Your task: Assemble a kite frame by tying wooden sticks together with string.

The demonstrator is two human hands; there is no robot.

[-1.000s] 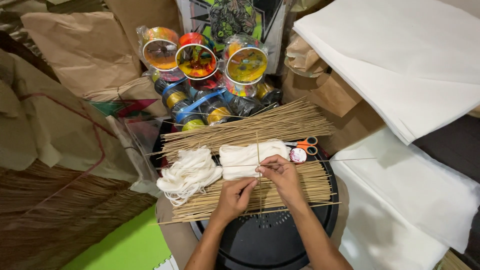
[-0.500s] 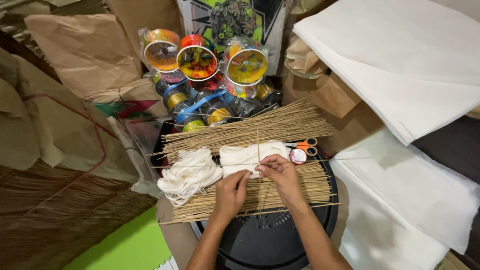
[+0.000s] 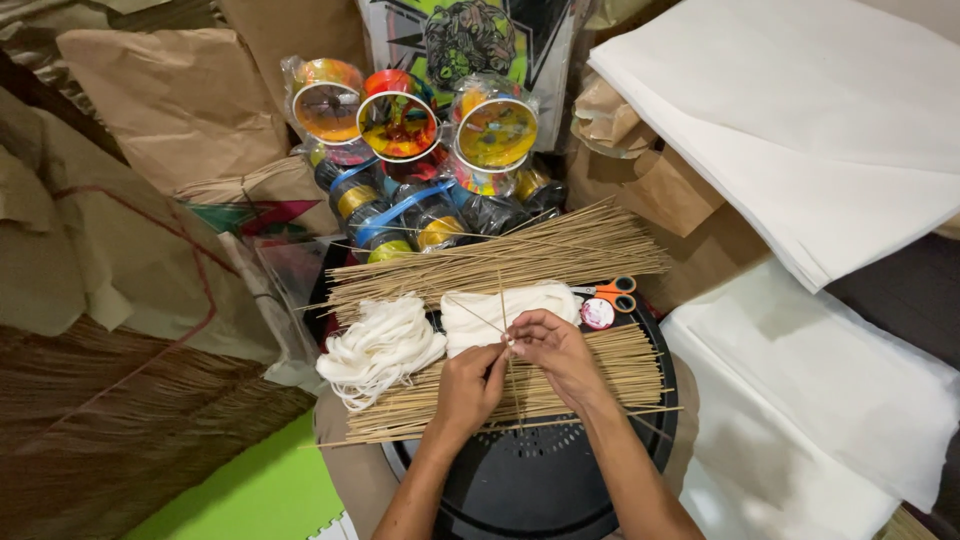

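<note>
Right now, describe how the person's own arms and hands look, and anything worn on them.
Both forearms are bare, with no sleeves in view. The left hand and right hand wear no gloves, and no rings, watch or bracelets can be seen. Nails look short and unpainted.

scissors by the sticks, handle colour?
Orange handles on the scissors, clearest in the head view.

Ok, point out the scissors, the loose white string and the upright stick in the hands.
scissors [image 3: 612, 291]: head view, orange handles.
loose white string [image 3: 380, 345]: head view, middle of the bundle.
upright stick [image 3: 503, 305]: head view, shaft above the fingers.

Plastic-wrapped colourful spools [image 3: 420, 150] at back
</note>
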